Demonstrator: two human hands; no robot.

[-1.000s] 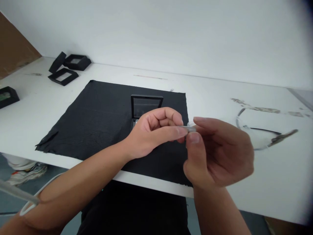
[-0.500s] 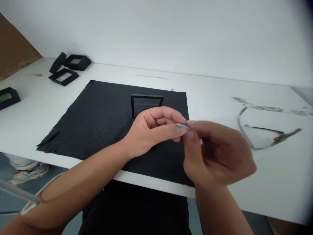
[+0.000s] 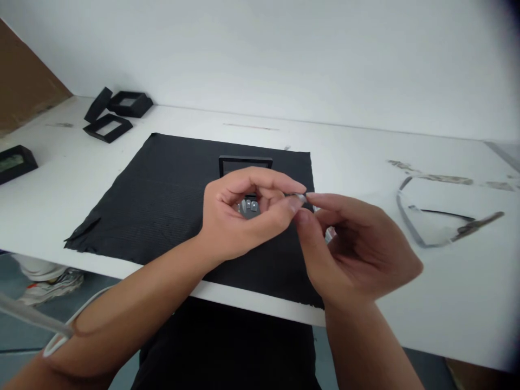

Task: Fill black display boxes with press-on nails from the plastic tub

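My left hand (image 3: 244, 216) is closed in a pinch, thumb and index finger holding a small shiny grey piece (image 3: 301, 198). My right hand (image 3: 357, 244) meets it there, its thumb and index fingertip bent around the piece's right end; whether they grip it is unclear. Something small and whitish (image 3: 330, 234) shows under the curled right fingers, mostly hidden. Behind my left hand stands the raised, black-framed lid (image 3: 246, 160) of a case. Small grey pieces with star marks (image 3: 251, 205) show through the gap in my left hand; the rest of the case is covered.
A black mat (image 3: 138, 200) lies on the white table (image 3: 447, 303). Several black frame-like boxes (image 3: 108, 128) sit at the back left, another black box (image 3: 17, 163) at the left edge. Glasses with a clear frame (image 3: 414, 227) lie at the right. A white wall (image 3: 284, 59) rises behind.
My left hand has risen slightly and arched more, uncovering the star-marked pieces behind it. The fingertips have shifted a little left and up, and the grey piece has turned between them.
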